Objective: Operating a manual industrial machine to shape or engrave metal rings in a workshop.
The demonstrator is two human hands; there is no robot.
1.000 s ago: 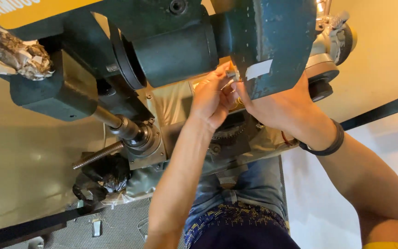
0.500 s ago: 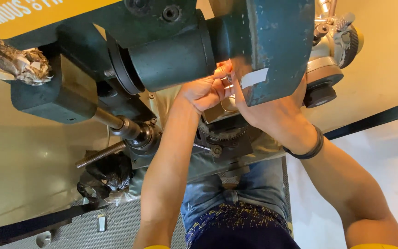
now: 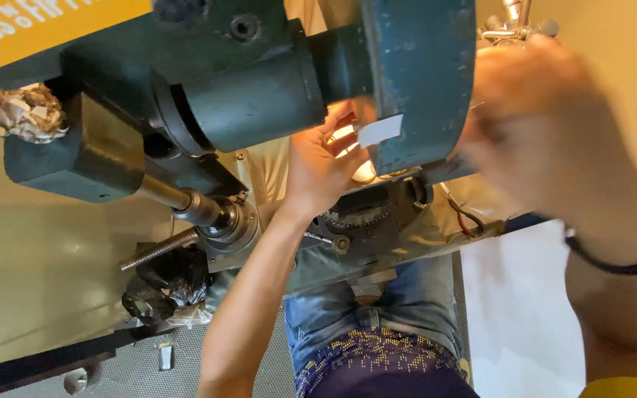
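Note:
My left hand (image 3: 324, 163) reaches up into a brightly lit gap under the dark green machine head (image 3: 416, 74). Its fingers are spread against the housing next to a white tape label (image 3: 379, 131), and the fingertips are hidden behind the casting. My right hand (image 3: 536, 125) is blurred and sits to the right of the head, apart from it, with a black band (image 3: 617, 262) on the wrist. Nothing shows in it. Below the left hand sits a graduated dial (image 3: 363, 220).
A steel spindle (image 3: 202, 210) and a threaded rod (image 3: 158, 251) stick out at the lower left, above a black plastic bag (image 3: 167, 281). Crumpled paper (image 3: 12, 110) is stuffed in at the far left. Red and black wires (image 3: 467, 216) hang under the head.
My right hand has pulled away from the lit gap, moving right and closer to the camera. My left hand stays at the gap. The view has moved closer to the machine.

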